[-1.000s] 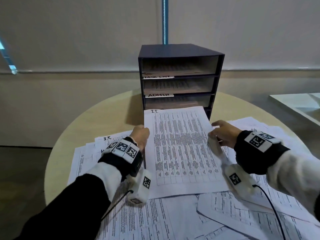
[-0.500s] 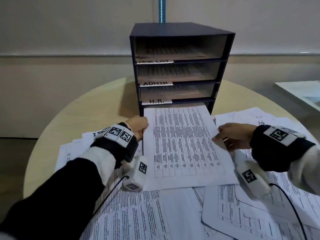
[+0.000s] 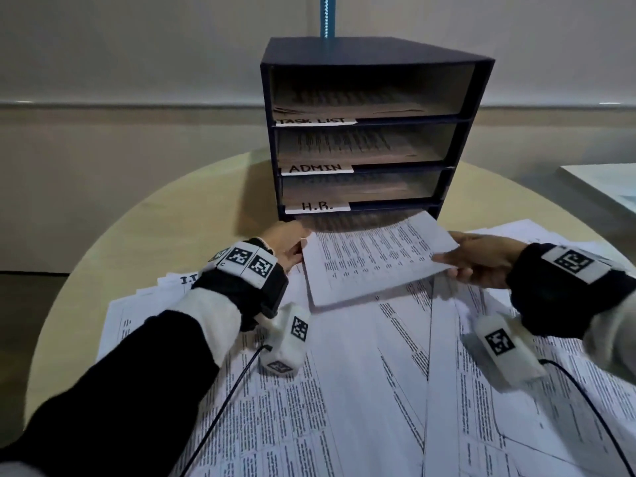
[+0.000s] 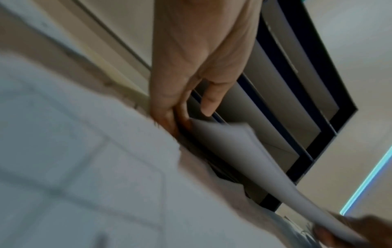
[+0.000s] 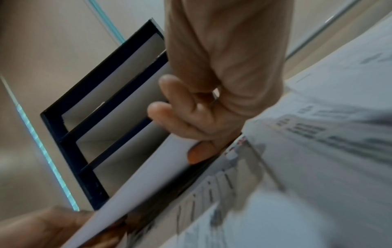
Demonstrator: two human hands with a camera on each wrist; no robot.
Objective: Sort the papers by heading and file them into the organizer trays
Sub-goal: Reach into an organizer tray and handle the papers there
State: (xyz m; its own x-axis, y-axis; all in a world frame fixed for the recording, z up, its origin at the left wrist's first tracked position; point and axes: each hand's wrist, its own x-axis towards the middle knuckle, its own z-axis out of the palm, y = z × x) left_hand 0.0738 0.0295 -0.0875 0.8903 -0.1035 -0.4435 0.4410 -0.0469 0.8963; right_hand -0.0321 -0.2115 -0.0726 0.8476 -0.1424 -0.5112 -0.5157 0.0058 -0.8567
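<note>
A dark blue organizer (image 3: pixel 371 53) stands at the back of the round table, its trays labelled TASK LIST (image 3: pixel 315 121), ADMIN (image 3: pixel 315 168) and H.R. (image 3: pixel 316 206). A printed sheet (image 3: pixel 371 263) has its far end inside the bottom tray, under the H.R. tray. It is tilted, right side higher. My left hand (image 3: pixel 296 251) pinches its left edge and my right hand (image 3: pixel 451 263) pinches its right edge. The left wrist view shows the left hand (image 4: pixel 180 115) at the sheet (image 4: pixel 233 151). The right wrist view shows the right hand (image 5: pixel 195 137) on the sheet (image 5: pixel 148 171).
Loose printed papers (image 3: pixel 361 390) cover the near half of the table (image 3: pixel 192 215); one at the left is headed I.T. (image 3: pixel 187 279). The upper three trays hold papers. A white surface (image 3: pixel 605 187) lies at the far right. A blue pole (image 3: pixel 327 15) rises behind the organizer.
Both hands have moved forward with the sheet, and its far end has gone into the bottom tray. The view has come closer to the organizer.
</note>
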